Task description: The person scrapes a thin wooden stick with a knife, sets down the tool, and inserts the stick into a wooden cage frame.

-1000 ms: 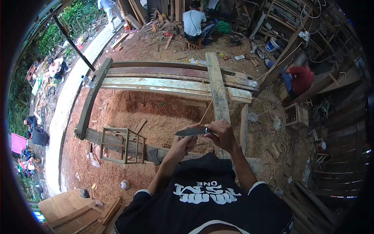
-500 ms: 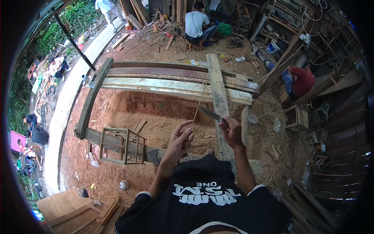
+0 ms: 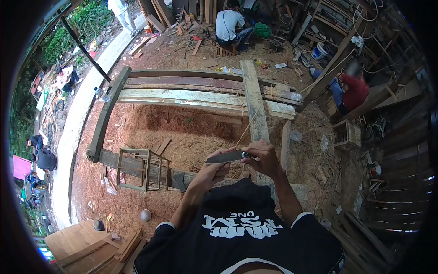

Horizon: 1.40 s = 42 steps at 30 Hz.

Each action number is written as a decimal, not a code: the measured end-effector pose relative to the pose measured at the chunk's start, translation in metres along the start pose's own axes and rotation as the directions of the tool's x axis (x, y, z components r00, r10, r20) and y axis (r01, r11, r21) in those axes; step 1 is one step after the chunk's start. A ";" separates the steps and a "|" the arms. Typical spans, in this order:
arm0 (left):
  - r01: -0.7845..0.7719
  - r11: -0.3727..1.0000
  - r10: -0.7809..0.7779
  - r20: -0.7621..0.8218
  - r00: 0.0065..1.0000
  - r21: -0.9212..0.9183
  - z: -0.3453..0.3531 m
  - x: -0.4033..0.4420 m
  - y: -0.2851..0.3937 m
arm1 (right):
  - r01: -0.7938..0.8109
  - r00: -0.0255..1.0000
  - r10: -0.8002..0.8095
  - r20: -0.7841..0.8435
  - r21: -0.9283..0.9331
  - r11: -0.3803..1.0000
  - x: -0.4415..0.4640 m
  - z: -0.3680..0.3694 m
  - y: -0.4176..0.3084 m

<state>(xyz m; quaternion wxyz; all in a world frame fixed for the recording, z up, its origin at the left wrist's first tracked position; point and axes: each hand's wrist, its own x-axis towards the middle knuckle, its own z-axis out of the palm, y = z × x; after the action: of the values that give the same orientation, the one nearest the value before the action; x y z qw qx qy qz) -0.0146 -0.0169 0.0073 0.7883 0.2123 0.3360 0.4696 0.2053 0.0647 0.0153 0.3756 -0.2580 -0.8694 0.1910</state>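
Note:
My right hand is closed round the handle of a knife, whose dark blade points left and lies across the fingers of my left hand. A thin strip of wood rises from my left hand, up and to the right, with its lower end hidden behind the blade and fingers. Both hands are above the near side of a wooden bench frame, close to an upright-running plank.
Long boards span the frame. A small wooden frame sits at the left on a beam. A bottle stands at the frame's corner. One person squats ahead; another sits at right. Shavings cover the ground.
The knife has swung back from the upper right to lie across my left hand. My right hand has moved left and closer to my left hand. The strip tilts further right.

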 end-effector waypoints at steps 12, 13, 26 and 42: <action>-0.051 0.998 0.052 -0.025 0.998 0.039 -0.011 -0.017 0.000 | -0.490 0.822 0.354 -0.447 -0.235 0.840 -0.023 -0.036 0.099; -0.079 0.996 0.081 -0.069 0.994 0.031 -0.013 -0.012 0.003 | -0.473 0.826 0.346 -0.445 -0.213 0.855 -0.019 -0.042 0.082; -0.103 0.991 0.106 -0.038 0.994 0.085 -0.004 0.022 -0.007 | -0.235 0.970 0.239 -0.040 0.081 0.969 -0.002 0.017 -0.010; 0.008 0.995 0.002 -0.106 0.994 0.095 0.006 0.007 -0.002 | -0.047 0.992 0.034 -0.123 -0.106 0.993 0.000 0.011 0.012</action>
<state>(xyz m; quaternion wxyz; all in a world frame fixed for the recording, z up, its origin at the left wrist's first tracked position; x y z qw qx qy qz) -0.0067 -0.0118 0.0083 0.7591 0.2239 0.3998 0.4623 0.2010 0.0724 0.0022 0.4090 -0.3068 -0.8488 0.1350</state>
